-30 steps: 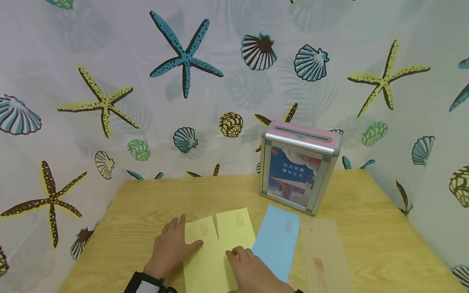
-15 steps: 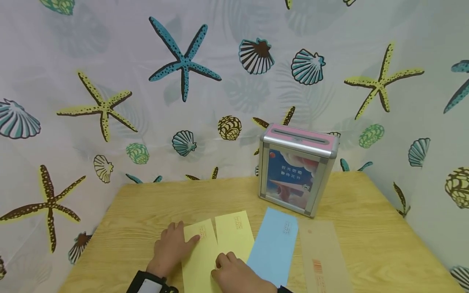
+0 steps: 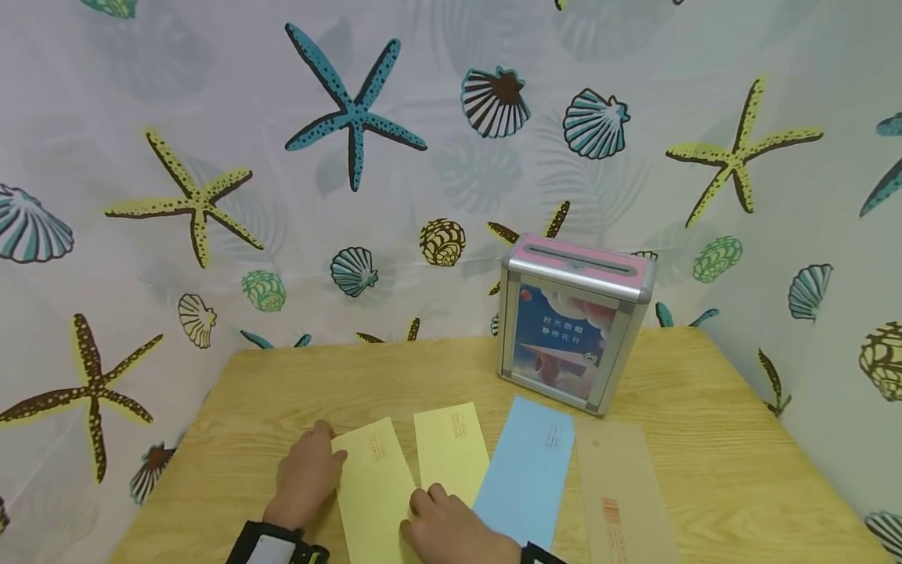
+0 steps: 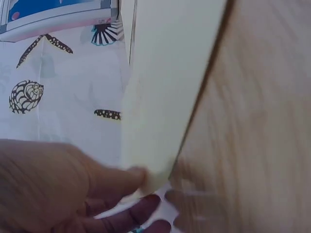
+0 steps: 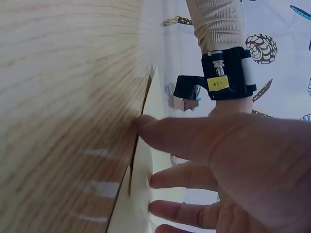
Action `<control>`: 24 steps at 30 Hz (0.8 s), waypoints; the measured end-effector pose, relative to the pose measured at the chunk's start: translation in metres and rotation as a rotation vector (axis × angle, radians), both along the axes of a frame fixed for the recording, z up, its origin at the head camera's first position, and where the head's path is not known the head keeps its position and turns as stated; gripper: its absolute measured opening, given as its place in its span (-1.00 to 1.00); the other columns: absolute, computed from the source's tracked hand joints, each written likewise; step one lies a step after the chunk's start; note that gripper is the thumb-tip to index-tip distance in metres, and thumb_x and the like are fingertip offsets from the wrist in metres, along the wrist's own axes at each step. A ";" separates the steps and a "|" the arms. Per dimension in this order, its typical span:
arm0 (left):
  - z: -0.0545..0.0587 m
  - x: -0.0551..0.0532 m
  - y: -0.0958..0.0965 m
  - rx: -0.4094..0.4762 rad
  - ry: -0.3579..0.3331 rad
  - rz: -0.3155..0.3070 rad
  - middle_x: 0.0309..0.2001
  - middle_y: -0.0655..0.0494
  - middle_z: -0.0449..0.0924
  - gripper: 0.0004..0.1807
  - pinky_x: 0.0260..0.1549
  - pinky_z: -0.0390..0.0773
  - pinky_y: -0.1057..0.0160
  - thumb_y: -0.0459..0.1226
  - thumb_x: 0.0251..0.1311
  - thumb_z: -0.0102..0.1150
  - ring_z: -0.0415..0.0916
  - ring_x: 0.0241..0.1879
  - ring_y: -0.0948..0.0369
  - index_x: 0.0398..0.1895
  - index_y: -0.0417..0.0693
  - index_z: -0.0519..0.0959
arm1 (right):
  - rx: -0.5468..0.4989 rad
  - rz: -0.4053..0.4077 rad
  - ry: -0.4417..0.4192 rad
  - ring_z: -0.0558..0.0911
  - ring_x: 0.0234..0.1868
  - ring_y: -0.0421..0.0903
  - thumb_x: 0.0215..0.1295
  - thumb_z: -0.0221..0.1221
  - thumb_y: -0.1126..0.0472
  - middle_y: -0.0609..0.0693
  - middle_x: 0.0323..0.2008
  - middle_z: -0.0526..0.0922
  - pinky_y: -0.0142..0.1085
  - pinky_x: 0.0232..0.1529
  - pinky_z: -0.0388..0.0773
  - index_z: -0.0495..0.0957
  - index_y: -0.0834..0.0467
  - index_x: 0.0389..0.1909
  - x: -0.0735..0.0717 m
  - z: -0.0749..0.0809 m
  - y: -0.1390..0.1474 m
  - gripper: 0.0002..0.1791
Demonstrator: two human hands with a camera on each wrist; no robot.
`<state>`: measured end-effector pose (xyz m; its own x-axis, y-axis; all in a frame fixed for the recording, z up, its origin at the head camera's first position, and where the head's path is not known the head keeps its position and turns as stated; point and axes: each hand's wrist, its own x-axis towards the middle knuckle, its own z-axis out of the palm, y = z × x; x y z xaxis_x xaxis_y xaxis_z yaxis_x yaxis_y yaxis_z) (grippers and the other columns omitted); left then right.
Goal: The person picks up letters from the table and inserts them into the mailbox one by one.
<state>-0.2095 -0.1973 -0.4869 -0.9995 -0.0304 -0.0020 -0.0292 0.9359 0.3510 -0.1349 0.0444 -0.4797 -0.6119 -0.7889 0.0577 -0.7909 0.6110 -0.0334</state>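
My left hand (image 3: 304,476) pinches the upper left edge of the left yellow envelope (image 3: 375,492) on the wooden table. In the left wrist view the thumb (image 4: 131,177) lies on the paper's face, with fingers at its other side. A second yellow envelope (image 3: 451,450) lies to its right, its lower part covered by my right hand (image 3: 458,526). The right wrist view shows extended right fingers (image 5: 177,175) touching the pale yellow paper (image 5: 143,194), while the thumb (image 5: 170,136) sits apart from them at the paper's edge.
To the right lie a blue envelope (image 3: 527,470) and a brown envelope (image 3: 623,489). A letter box (image 3: 562,341) with a pink slotted top stands at the back. A patterned curtain (image 3: 296,298) borders the wooden table (image 3: 296,392).
The left hand has drawn the left yellow envelope leftward, widening the gap to the second one. My right hand has shifted left over the yellow envelopes since a second ago.
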 end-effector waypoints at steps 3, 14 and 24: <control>0.000 0.002 -0.004 0.056 0.015 0.025 -0.46 -0.01 0.54 -0.76 -0.73 0.30 0.24 -0.39 0.23 0.19 0.36 -0.61 0.17 -0.08 -0.24 0.44 | 0.005 0.014 -0.033 0.28 -0.39 -0.21 0.28 0.03 -0.40 -0.15 -0.21 0.47 -0.44 -0.56 0.17 0.65 -0.13 -0.19 -0.001 0.000 0.001 -0.52; 0.003 0.010 -0.009 0.199 0.093 -0.005 -0.49 0.05 0.54 -0.85 -0.71 0.28 0.28 -0.45 0.18 0.21 0.35 -0.60 0.21 -0.27 -0.13 0.45 | -0.160 -0.332 -0.261 0.39 -0.35 -0.16 0.18 0.34 0.02 -0.05 -0.20 0.47 -0.33 -0.41 0.46 0.58 0.18 -0.04 -0.010 -0.006 0.014 -0.58; 0.027 0.011 -0.018 0.406 0.106 -0.058 -0.42 0.04 0.55 -0.85 -0.59 0.46 0.27 -0.52 0.17 0.15 0.47 -0.56 0.20 -0.25 -0.18 0.47 | -0.334 -0.357 -0.427 0.38 -0.46 -0.25 0.27 0.23 0.13 -0.17 -0.44 0.44 -0.35 -0.50 0.42 0.56 0.10 -0.40 -0.010 -0.006 0.014 -0.87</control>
<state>-0.1981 -0.2149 -0.4601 -0.9949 0.0077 0.1004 0.0752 0.7200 0.6899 -0.1446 0.0588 -0.4861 -0.8568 -0.5140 -0.0417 -0.4157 0.7362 -0.5341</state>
